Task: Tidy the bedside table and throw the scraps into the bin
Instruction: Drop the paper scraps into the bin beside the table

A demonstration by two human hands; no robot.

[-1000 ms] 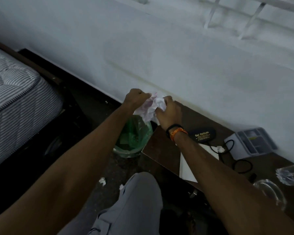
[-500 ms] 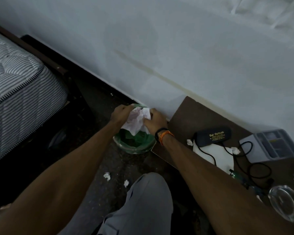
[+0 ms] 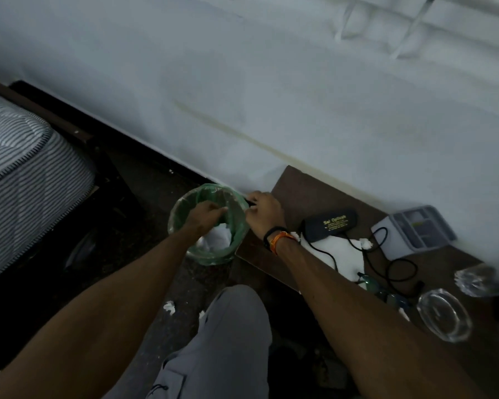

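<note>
A round bin with a green liner point(image 3: 175, 214) stands on the dark floor between the bed and the brown bedside table point(image 3: 306, 191). A crumpled white paper point(image 3: 219, 236) lies inside it. My left hand point(image 3: 203, 216) hovers in the bin's mouth just above the paper and holds nothing. At the bin's right rim, my right hand point(image 3: 264, 213) pinches the edge. Small white scraps point(image 3: 365, 243) lie on the table near a white sheet point(image 3: 334, 251).
On the table are a black glasses case point(image 3: 329, 224), a black cable point(image 3: 401, 269), a grey-white box point(image 3: 415, 230) and a glass ashtray point(image 3: 444, 316). Two white scraps point(image 3: 169, 306) lie on the floor by my knee. A striped mattress point(image 3: 20, 174) is at the left.
Both hands brought the crumpled paper down over the bin. It now lies inside; my left hand has let go and my right hand has shifted to the rim.
</note>
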